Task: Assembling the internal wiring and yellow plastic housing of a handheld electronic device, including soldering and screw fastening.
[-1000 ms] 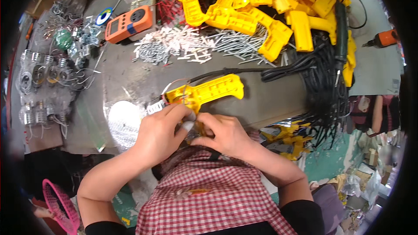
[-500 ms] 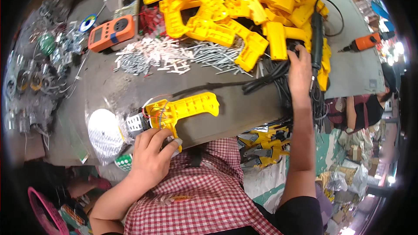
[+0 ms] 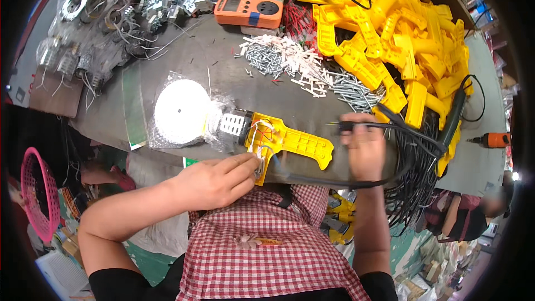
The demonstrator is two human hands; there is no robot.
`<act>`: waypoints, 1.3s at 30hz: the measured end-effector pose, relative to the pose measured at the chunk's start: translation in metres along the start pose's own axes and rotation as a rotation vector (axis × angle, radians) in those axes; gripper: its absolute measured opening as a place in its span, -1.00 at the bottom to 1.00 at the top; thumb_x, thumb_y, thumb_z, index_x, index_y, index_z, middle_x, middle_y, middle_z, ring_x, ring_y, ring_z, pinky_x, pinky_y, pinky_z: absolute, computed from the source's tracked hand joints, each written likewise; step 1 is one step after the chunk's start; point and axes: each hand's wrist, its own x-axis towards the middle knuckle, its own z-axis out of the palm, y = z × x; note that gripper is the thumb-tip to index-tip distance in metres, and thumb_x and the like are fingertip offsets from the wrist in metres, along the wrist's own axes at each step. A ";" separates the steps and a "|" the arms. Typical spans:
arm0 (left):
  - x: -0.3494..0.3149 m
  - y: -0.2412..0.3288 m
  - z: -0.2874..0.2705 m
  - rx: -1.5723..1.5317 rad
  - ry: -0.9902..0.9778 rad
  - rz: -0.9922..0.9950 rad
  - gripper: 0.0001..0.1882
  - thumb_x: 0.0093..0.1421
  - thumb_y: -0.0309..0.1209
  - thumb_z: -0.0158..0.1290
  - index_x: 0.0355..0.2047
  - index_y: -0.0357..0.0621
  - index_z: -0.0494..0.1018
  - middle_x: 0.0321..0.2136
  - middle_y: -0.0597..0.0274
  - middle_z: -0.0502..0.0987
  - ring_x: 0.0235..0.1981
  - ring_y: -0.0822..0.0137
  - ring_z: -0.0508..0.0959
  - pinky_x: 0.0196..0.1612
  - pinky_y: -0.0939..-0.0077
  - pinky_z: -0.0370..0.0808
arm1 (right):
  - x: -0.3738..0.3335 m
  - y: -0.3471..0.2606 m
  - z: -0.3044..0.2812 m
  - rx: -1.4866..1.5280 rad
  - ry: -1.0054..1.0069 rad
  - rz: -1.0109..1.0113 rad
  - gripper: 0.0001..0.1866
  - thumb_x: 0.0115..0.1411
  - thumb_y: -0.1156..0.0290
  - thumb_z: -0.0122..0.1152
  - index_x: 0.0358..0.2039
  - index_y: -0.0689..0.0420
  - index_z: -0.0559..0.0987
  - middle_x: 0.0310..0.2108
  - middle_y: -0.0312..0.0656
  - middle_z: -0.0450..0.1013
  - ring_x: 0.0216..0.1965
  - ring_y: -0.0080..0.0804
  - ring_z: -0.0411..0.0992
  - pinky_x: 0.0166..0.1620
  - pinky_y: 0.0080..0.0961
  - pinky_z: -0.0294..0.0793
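A yellow plastic half-shell [image 3: 301,144] of a handheld power tool lies open side up at the table's front edge, with thin red and white wires inside. Joined to its left end is a metal part with a slotted silver casing [image 3: 233,124], beside a round white disc [image 3: 181,110] in clear plastic wrap. My left hand [image 3: 225,180] grips the shell's lower end with its fingertips closed. My right hand [image 3: 365,147] pinches a black power cable [image 3: 390,126] near its end, right of the shell; thin bare wire ends point left from it.
Yellow shells [image 3: 412,44] are heaped at the back right, with long screws [image 3: 356,92], white pieces [image 3: 309,67] and short screws [image 3: 264,58] before them. Coiled black cables [image 3: 418,178] hang over the right edge. An orange meter [image 3: 248,11] stands behind; bagged metal parts [image 3: 103,14] lie left.
My right hand has drawn a black cable from the bundle and brought its end left toward the shell. My left hand stays on the shell. The whole view has shifted.
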 end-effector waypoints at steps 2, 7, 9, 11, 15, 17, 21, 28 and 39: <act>0.002 -0.005 -0.004 0.015 -0.050 0.099 -0.75 -0.06 -0.37 -0.01 -0.35 -0.20 0.44 -0.15 0.12 0.45 -0.07 0.28 0.49 -0.22 0.56 0.53 | 0.001 0.012 0.039 -0.023 -0.107 -0.003 -0.86 0.25 0.57 -0.05 -0.18 0.23 0.40 -0.19 -0.14 0.45 -0.22 -0.49 0.40 -0.17 -0.57 0.39; 0.000 0.005 -0.003 0.087 0.013 -0.001 -0.73 -0.08 -0.36 -0.02 -0.34 -0.18 0.45 -0.25 0.17 0.43 -0.17 0.26 0.50 -0.29 0.59 0.52 | 0.038 -0.011 0.050 -0.303 -0.410 -0.237 -0.82 0.18 0.62 -0.02 -0.19 0.22 0.46 -0.18 -0.15 0.45 -0.09 -0.41 0.40 -0.02 -0.49 0.35; 0.000 0.013 -0.001 0.096 0.033 -0.077 -0.74 -0.09 -0.37 -0.01 -0.38 -0.21 0.45 -0.33 0.17 0.41 -0.31 0.26 0.48 -0.39 0.61 0.51 | 0.064 -0.044 0.069 -0.545 -0.398 -0.272 -0.83 0.18 0.57 -0.02 -0.23 0.19 0.49 -0.19 -0.15 0.47 -0.10 -0.38 0.40 -0.01 -0.45 0.34; -0.006 0.023 0.001 0.136 -0.024 -0.139 -0.74 -0.10 -0.37 0.00 -0.37 -0.23 0.43 -0.34 0.14 0.42 -0.34 0.27 0.49 -0.40 0.62 0.50 | 0.117 -0.050 0.095 -0.377 -0.336 -0.478 -0.83 0.20 0.50 -0.02 -0.22 0.17 0.49 -0.25 -0.19 0.48 -0.18 -0.46 0.40 -0.10 -0.54 0.35; -0.001 0.024 0.003 0.286 -0.075 -0.094 -0.75 -0.10 -0.37 0.01 -0.40 -0.26 0.42 -0.44 0.15 0.41 -0.48 0.35 0.48 -0.49 0.63 0.45 | 0.214 -0.048 0.110 -0.571 -0.234 -0.647 -0.83 0.19 0.43 0.04 -0.23 0.19 0.50 -0.36 -0.18 0.45 -0.27 -0.39 0.43 -0.12 -0.50 0.36; 0.003 0.021 0.000 0.302 -0.084 -0.039 -0.77 -0.11 -0.37 0.00 -0.44 -0.25 0.42 -0.49 0.19 0.39 -0.52 0.38 0.46 -0.52 0.62 0.43 | 0.241 -0.039 0.114 -0.581 -0.256 -0.590 -0.83 0.17 0.44 0.05 -0.27 0.23 0.51 -0.36 -0.13 0.47 -0.29 -0.35 0.45 -0.16 -0.45 0.40; 0.008 0.009 0.001 0.282 -0.010 0.115 -0.84 -0.10 -0.35 0.00 -0.56 -0.19 0.40 -0.60 0.30 0.32 -0.58 0.43 0.40 -0.58 0.59 0.36 | 0.258 -0.040 0.120 -0.583 -0.358 -0.330 -0.83 0.14 0.45 0.08 -0.32 0.26 0.53 -0.40 -0.09 0.49 -0.33 -0.30 0.48 -0.19 -0.41 0.43; 0.000 0.022 0.012 0.084 0.000 -0.168 -0.84 -0.10 -0.37 -0.01 -0.52 -0.19 0.37 -0.58 0.27 0.33 -0.56 0.35 0.42 -0.55 0.56 0.38 | 0.261 -0.028 0.130 -0.815 -0.395 -0.798 -0.87 0.15 0.48 0.07 -0.29 0.21 0.51 -0.32 -0.14 0.45 -0.25 -0.32 0.44 -0.14 -0.42 0.39; 0.007 0.049 0.024 -0.411 0.300 -0.972 -0.77 -0.22 -0.54 0.15 -0.58 -0.22 0.29 -0.18 0.09 0.37 -0.13 0.13 0.37 -0.11 0.34 0.35 | 0.304 0.036 0.128 -0.093 -0.407 -0.563 -0.82 0.18 0.46 0.04 -0.25 0.26 0.50 -0.28 -0.06 0.47 -0.19 -0.21 0.46 -0.08 -0.38 0.41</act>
